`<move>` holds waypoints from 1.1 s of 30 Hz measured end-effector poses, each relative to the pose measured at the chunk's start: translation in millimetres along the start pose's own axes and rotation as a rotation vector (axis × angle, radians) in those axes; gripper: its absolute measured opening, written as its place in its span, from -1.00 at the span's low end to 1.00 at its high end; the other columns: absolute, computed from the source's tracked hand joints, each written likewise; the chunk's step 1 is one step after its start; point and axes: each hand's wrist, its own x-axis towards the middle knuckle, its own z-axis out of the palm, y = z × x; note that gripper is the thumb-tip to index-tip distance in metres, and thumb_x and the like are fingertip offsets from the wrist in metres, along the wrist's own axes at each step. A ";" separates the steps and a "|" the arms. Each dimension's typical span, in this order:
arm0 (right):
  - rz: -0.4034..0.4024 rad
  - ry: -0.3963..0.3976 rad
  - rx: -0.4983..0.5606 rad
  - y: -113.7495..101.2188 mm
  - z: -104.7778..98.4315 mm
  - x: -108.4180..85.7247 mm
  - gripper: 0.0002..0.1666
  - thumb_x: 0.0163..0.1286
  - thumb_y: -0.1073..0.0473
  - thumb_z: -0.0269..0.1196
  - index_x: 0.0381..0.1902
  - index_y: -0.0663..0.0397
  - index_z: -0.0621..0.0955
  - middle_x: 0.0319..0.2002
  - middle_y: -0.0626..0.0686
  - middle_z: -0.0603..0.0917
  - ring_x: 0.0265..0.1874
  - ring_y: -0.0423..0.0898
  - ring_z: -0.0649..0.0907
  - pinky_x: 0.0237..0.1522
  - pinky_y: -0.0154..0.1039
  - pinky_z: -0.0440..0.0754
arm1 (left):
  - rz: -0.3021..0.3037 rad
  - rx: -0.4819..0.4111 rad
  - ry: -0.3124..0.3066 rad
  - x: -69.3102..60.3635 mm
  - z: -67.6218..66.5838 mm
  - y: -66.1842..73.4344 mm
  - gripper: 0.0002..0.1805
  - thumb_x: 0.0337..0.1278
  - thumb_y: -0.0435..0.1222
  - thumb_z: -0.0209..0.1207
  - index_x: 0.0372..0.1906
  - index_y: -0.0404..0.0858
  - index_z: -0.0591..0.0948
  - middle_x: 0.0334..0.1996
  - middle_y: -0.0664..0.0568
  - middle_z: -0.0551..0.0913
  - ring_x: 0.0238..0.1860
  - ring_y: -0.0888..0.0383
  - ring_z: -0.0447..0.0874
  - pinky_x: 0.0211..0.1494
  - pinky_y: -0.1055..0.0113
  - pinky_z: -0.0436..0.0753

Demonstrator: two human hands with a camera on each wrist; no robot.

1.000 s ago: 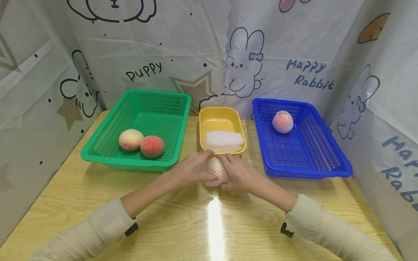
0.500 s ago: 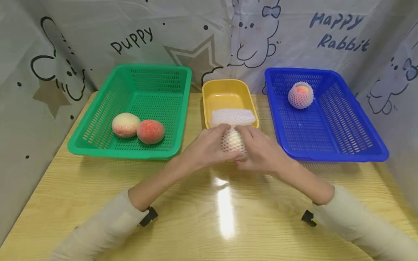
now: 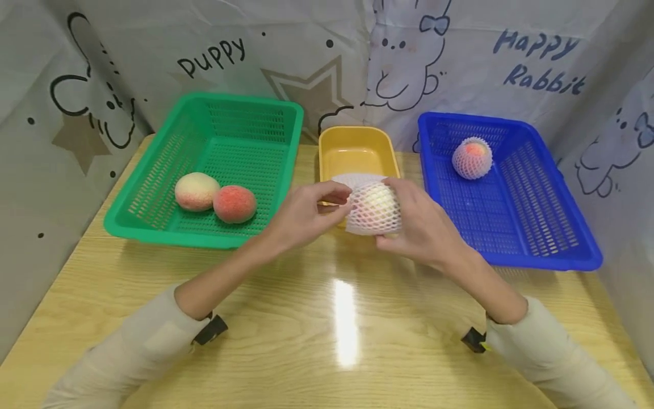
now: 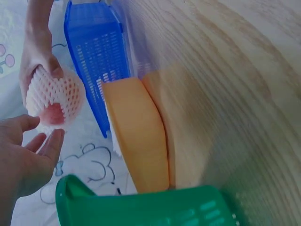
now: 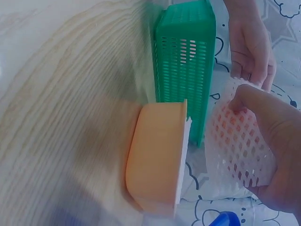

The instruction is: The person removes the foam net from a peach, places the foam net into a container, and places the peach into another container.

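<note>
Nearest, two pale sleeves (image 3: pixel 552 346) reached in over the near part of the bench (image 3: pixel 281 346), each with a small black device (image 3: pixel 210 329) at the wrist. A bright streak of reflected light lay on the wood between them.

Farther in, the hands met in the air, raised above the bench midway between its left and right edges. The right hand (image 3: pixel 424 224) was curled round the far and near sides of a peach (image 4: pixel 51 114) in a white foam net (image 3: pixel 375 218), with its fingertips and thumb pressed on the mesh. The left hand (image 3: pixel 306 210) was half open, fingers and thumb parted at the net's open end, where red skin showed; whether its fingertips touched the mesh, I could not tell.

Just beyond, near the middle of the bench's far edge, stood a yellow tray (image 3: pixel 357 150), with white foam netting (image 3: pixel 352 179) partly hidden behind the hands and the peach. At the far left corner stood a green basket (image 3: pixel 250 153); in its near half lay a pale peach (image 3: pixel 196 192) and a red peach (image 3: pixel 235 204), side by side and touching. Towards the far right corner a blue basket (image 3: pixel 460 216) held a netted peach (image 3: pixel 472 159) in its far part.

Past the far edge hung a pale curtain (image 3: pixel 306 45) printed with rabbits, stars and lettering.
</note>
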 end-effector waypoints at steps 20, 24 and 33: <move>-0.085 0.017 -0.035 -11.2 -13.7 6.5 0.05 -0.14 0.08 0.52 0.29 0.36 0.34 0.10 0.28 0.53 -0.01 0.13 0.56 0.02 0.05 0.61 | -0.004 -0.171 -0.044 1.5 3.7 9.5 -0.39 0.04 -0.58 0.34 0.25 -0.57 0.47 0.17 -0.35 0.56 0.12 -0.12 0.64 0.08 0.29 0.66; -0.089 0.007 -0.032 -15.5 -15.3 7.7 0.04 -0.12 0.07 0.52 0.29 0.34 0.34 0.07 0.25 0.53 -0.06 0.09 0.56 -0.04 0.02 0.62 | -0.006 -0.170 -0.049 -1.6 3.8 12.8 -0.31 0.00 -0.58 0.35 0.31 -0.56 0.41 0.21 -0.34 0.52 0.15 -0.13 0.61 0.09 0.34 0.64; -0.104 0.002 -0.015 -25.8 -18.9 9.0 0.03 -0.11 0.09 0.54 0.29 0.30 0.34 0.05 0.22 0.53 -0.08 0.08 0.56 -0.08 0.01 0.63 | 0.024 -0.119 -0.041 -6.3 5.2 16.4 -0.24 -0.08 -0.59 0.38 0.33 -0.46 0.39 0.20 -0.24 0.50 0.14 -0.10 0.59 0.09 0.41 0.62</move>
